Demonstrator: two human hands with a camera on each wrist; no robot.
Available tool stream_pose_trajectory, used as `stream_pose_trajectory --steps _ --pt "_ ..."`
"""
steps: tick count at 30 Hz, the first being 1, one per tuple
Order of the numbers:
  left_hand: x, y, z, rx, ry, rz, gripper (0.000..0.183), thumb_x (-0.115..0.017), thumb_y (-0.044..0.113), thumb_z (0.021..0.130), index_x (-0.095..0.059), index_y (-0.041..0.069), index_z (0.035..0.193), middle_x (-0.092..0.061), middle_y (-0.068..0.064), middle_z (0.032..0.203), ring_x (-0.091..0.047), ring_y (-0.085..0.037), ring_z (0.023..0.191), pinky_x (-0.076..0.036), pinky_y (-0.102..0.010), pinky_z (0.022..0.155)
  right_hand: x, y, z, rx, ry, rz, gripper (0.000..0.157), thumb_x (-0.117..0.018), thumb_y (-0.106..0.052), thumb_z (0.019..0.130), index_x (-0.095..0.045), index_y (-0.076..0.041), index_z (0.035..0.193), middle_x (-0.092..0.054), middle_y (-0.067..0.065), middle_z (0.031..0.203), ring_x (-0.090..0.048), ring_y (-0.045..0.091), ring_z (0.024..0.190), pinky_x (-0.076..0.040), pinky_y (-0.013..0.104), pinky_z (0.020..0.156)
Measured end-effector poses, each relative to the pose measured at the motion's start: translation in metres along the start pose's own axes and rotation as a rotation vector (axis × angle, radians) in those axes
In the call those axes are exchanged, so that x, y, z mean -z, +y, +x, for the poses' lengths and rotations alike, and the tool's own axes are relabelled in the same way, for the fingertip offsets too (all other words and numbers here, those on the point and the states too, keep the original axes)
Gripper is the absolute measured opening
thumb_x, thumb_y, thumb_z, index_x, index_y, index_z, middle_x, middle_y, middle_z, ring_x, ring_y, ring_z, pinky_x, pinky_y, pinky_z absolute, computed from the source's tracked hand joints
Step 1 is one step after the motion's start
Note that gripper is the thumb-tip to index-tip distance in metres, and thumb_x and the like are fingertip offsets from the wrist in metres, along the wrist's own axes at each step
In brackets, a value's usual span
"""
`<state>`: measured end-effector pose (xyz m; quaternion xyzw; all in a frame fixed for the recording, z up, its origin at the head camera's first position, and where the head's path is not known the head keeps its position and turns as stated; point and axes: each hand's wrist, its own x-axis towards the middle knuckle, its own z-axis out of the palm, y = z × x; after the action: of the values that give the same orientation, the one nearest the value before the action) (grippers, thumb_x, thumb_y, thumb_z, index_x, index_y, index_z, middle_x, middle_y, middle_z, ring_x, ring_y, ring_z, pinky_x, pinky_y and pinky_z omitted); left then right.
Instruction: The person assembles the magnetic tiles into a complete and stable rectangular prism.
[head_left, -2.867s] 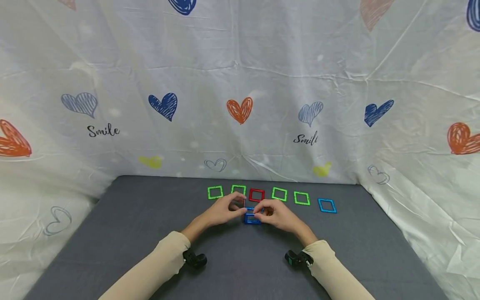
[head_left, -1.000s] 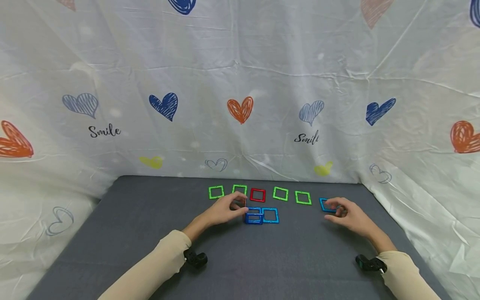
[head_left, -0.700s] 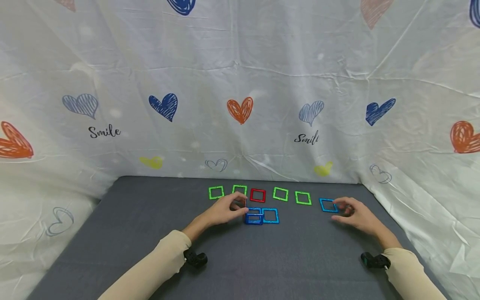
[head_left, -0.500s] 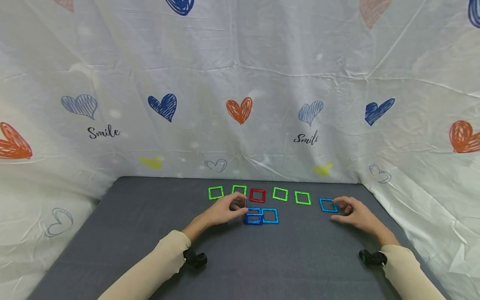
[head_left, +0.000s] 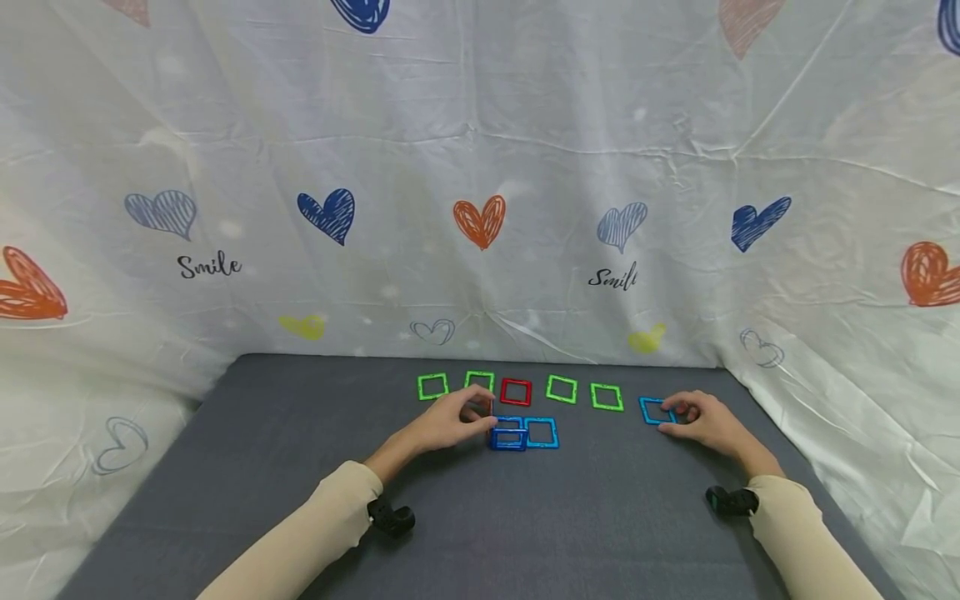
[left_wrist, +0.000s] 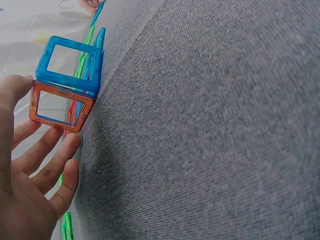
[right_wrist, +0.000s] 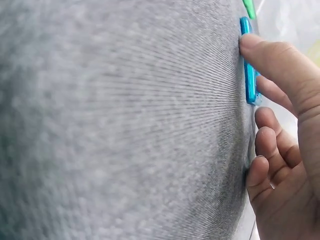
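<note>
Right hand (right_wrist: 295,172), thumb on blue frame (right_wrist: 250,80)

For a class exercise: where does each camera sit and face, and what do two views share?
Head: worn there, facing forward and down at a grey cloth-covered table; left hand, right hand, beige sleeves show.
Left wrist: worn there, facing the left hand holding an orange square plastic frame; right hand beyond.
Right wrist: worn there, facing the right hand touching a blue square plastic frame.
Head and right wrist share that frame.
</note>
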<state>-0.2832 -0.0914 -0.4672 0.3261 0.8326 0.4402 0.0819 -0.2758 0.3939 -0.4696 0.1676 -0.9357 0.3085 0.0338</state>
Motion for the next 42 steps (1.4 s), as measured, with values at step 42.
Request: stream_pose_trajectory --steps 42 --pt "-0.001 0.002 0.000 0.016 0.009 0.010 0.044 -0.065 0.026 0.103 -0.056 0.002 0.138 -0.062 -0.009 0.126 -0.067 -0.018 0.103 -0.054 -0.036 0.089 0.008 -0.016 -0.023 0.086 0.071 0.040 0.003 -0.076 -0.004 0.092 -0.074 -0.005 0.094 -0.061 -0.002 0.082 -0.054 0.009 0.070 -0.047 0.025 0.060"
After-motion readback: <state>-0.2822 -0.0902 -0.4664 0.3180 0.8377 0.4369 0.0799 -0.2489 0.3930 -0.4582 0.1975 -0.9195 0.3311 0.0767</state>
